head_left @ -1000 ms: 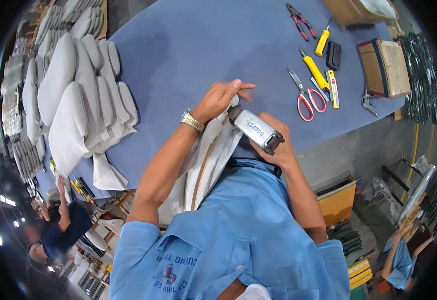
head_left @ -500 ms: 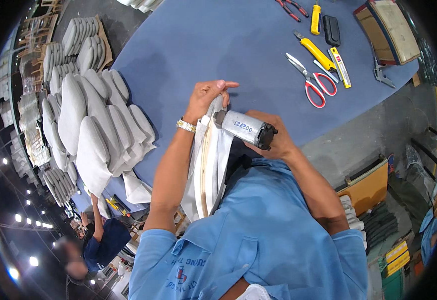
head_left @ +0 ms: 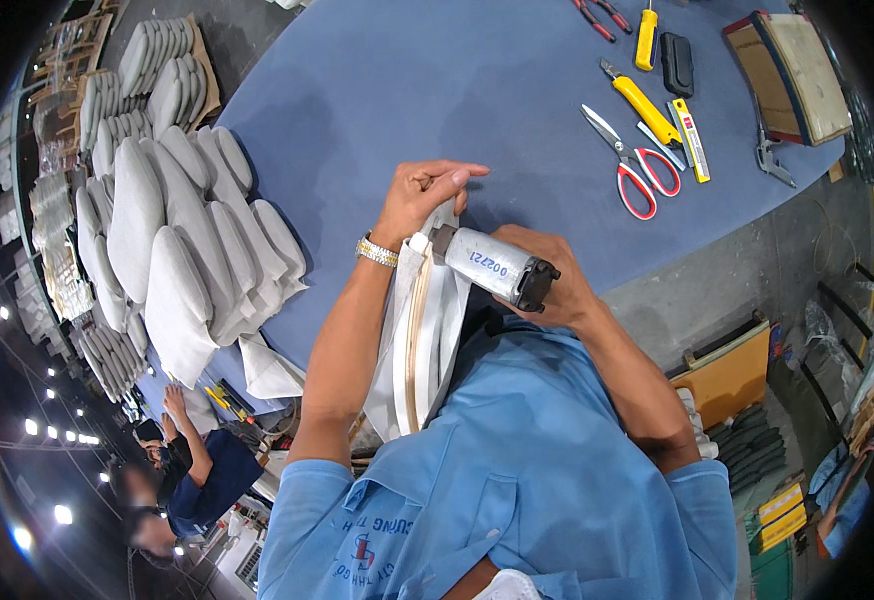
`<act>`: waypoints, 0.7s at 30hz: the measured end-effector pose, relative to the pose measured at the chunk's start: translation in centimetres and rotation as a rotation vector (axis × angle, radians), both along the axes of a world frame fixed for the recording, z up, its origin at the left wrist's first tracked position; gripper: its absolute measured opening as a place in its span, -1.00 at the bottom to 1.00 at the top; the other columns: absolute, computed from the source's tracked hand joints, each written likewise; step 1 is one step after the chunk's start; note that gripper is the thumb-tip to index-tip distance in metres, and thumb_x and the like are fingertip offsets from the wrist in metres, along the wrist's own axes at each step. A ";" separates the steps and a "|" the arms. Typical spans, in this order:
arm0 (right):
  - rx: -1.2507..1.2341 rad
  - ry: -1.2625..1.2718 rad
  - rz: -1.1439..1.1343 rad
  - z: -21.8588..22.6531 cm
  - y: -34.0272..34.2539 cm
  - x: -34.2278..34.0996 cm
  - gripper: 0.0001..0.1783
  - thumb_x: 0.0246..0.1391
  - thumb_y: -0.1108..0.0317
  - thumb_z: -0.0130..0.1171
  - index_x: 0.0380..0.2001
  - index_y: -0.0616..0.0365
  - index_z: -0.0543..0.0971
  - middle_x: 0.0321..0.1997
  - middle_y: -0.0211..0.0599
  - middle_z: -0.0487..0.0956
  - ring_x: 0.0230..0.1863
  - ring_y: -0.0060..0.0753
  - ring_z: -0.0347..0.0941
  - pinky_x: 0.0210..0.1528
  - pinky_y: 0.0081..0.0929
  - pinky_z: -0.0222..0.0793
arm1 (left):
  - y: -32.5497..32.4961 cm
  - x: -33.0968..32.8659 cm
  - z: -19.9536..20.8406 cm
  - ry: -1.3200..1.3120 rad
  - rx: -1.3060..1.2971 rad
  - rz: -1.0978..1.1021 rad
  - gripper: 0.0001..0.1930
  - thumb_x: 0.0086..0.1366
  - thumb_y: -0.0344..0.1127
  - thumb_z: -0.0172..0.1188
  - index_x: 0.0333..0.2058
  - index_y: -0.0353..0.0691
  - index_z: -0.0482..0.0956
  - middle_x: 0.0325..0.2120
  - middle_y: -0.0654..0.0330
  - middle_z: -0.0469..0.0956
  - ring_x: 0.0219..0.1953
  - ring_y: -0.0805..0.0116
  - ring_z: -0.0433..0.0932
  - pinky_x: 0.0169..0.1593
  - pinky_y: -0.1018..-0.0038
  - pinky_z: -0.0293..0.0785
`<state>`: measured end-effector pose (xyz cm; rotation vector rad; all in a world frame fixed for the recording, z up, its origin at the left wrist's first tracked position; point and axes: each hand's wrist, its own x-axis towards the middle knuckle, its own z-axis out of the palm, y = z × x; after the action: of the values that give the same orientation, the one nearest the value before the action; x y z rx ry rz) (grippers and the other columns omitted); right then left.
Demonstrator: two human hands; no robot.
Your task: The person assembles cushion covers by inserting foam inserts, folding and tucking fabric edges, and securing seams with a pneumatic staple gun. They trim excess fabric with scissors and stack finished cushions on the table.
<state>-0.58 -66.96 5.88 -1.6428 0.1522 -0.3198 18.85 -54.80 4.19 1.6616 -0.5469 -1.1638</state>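
My right hand is wrapped round a staple gun with a silver cylinder and black end cap; its handle is mostly hidden. The gun's nose rests against the upper end of a pale-grey, fabric-covered chair pad, which stands edge-up against my body, with a wooden strip along its underside. At that same end, my left hand closes on the fabric with thumb and curled fingers, the index finger stretched out to the right. A metal watch is on my left wrist.
Red-handled scissors, a yellow cutter, a yellow screwdriver and pliers lie on the blue table. A box stands at far right. Many padded pieces are stacked left. A co-worker stands lower left.
The view has shifted slightly, so the tools on the table appear farther right and lower. Both hands keep their hold at the pad's end. The co-worker's arm has moved.
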 end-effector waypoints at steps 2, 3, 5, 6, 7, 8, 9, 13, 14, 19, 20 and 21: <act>-0.010 0.021 0.004 0.5 -0.1 0.2 -0.60 -0.28 0.48 0.40 -0.25 0.21 0.55 -0.31 -0.13 0.60 -0.32 0.06 0.55 -0.28 -0.27 0.48 | 0.0 0.1 0.1 -0.002 -0.007 -0.010 -0.60 0.43 -0.11 0.18 -0.07 -0.38 0.72 -0.64 0.24 0.55 -0.52 0.48 0.51 -0.37 0.49 0.44; -0.015 0.031 0.005 0.6 0.0 0.2 -0.59 -0.28 0.46 0.40 -0.25 0.21 0.55 -0.31 -0.13 0.60 -0.32 0.05 0.55 -0.28 -0.27 0.48 | 0.1 0.2 0.1 -0.002 -0.011 -0.015 -0.59 0.43 -0.10 0.18 -0.07 -0.38 0.72 -0.64 0.24 0.55 -0.52 0.48 0.52 -0.36 0.49 0.44; -0.010 0.094 0.055 0.5 0.1 0.3 -0.60 -0.28 0.45 0.40 -0.26 0.21 0.54 -0.32 -0.11 0.59 -0.32 0.07 0.54 -0.28 -0.25 0.47 | -0.3 0.3 1.2 -0.020 0.050 -0.036 -0.56 0.47 -0.05 0.13 -0.16 -0.39 0.73 -0.64 0.23 0.54 -0.47 0.43 0.55 -0.27 0.44 0.50; -0.007 0.126 0.080 0.5 0.2 0.4 -0.60 -0.28 0.44 0.39 -0.26 0.21 0.54 -0.33 -0.10 0.59 -0.33 0.08 0.54 -0.29 -0.24 0.47 | -0.4 0.3 1.5 -0.028 0.080 -0.046 -0.53 0.49 -0.03 0.10 -0.20 -0.40 0.73 -0.64 0.22 0.54 -0.44 0.40 0.56 -0.22 0.41 0.52; 0.002 0.137 0.096 0.6 0.3 0.6 -0.60 -0.27 0.43 0.39 -0.26 0.20 0.53 -0.34 -0.09 0.58 -0.32 0.09 0.53 -0.28 -0.22 0.46 | 0.0 0.5 1.2 -0.007 0.029 -0.038 -0.51 0.51 -0.01 0.06 -0.27 -0.39 0.73 -0.64 0.21 0.53 -0.41 0.37 0.57 -0.16 0.38 0.53; 0.011 0.148 0.112 0.7 0.4 0.9 -0.60 -0.27 0.42 0.39 -0.27 0.20 0.53 -0.35 -0.07 0.57 -0.32 0.10 0.53 -0.27 -0.21 0.46 | 0.3 0.8 0.6 0.014 -0.023 -0.030 -0.47 0.53 0.01 0.02 -0.33 -0.38 0.72 -0.65 0.20 0.53 -0.37 0.34 0.59 -0.10 0.34 0.54; 0.020 0.159 0.128 0.9 0.5 1.1 -0.61 -0.26 0.41 0.39 -0.27 0.19 0.52 -0.36 -0.06 0.56 -0.32 0.11 0.52 -0.27 -0.19 0.46 | 0.6 1.0 0.4 0.035 -0.074 -0.021 -0.43 0.55 0.03 -0.02 -0.39 -0.37 0.71 -0.65 0.19 0.52 -0.34 0.30 0.60 -0.04 0.31 0.55; -0.003 0.144 0.103 1.4 1.3 2.2 -0.64 -0.21 0.38 0.38 -0.28 0.20 0.52 -0.39 -0.06 0.54 -0.30 0.14 0.51 -0.25 -0.16 0.43 | 0.9 1.8 1.2 0.027 -0.030 -0.025 -0.36 0.58 0.05 -0.11 -0.54 -0.32 0.65 -0.67 0.17 0.50 -0.29 0.25 0.62 0.08 0.22 0.54; -0.013 0.143 0.091 1.6 1.6 2.3 -0.64 -0.20 0.38 0.38 -0.28 0.20 0.51 -0.39 -0.05 0.54 -0.30 0.14 0.51 -0.24 -0.15 0.43 | 1.2 2.2 0.9 0.028 -0.049 -0.046 -0.37 0.57 0.04 -0.08 -0.55 -0.31 0.65 -0.68 0.17 0.49 -0.30 0.25 0.62 0.08 0.22 0.54; 0.001 0.114 0.071 1.8 1.8 2.1 -0.63 -0.18 0.37 0.37 -0.25 0.22 0.50 -0.37 -0.05 0.56 -0.30 0.16 0.52 -0.26 -0.14 0.42 | 0.7 2.2 1.1 0.029 -0.007 -0.042 -0.46 0.50 -0.03 0.07 -0.59 -0.28 0.63 -0.73 0.19 0.46 -0.40 0.31 0.59 0.12 0.22 0.53; 0.026 0.132 0.096 2.0 1.5 2.1 -0.62 -0.18 0.37 0.36 -0.25 0.21 0.50 -0.37 -0.04 0.56 -0.30 0.16 0.52 -0.26 -0.13 0.42 | 0.8 2.2 0.7 0.040 -0.021 -0.044 -0.48 0.48 -0.04 0.09 -0.60 -0.28 0.63 -0.74 0.19 0.46 -0.42 0.32 0.58 0.13 0.21 0.53; 0.051 0.150 0.120 2.1 1.3 2.1 -0.62 -0.18 0.37 0.36 -0.24 0.21 0.50 -0.37 -0.04 0.56 -0.31 0.16 0.52 -0.26 -0.13 0.42 | 0.9 2.2 0.4 0.050 -0.034 -0.045 -0.50 0.46 -0.06 0.12 -0.61 -0.27 0.62 -0.74 0.20 0.45 -0.44 0.34 0.57 0.13 0.21 0.54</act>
<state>1.54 -65.65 7.94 -1.6171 0.1726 -0.1006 21.05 -53.88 4.64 1.5938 -0.5725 -1.2192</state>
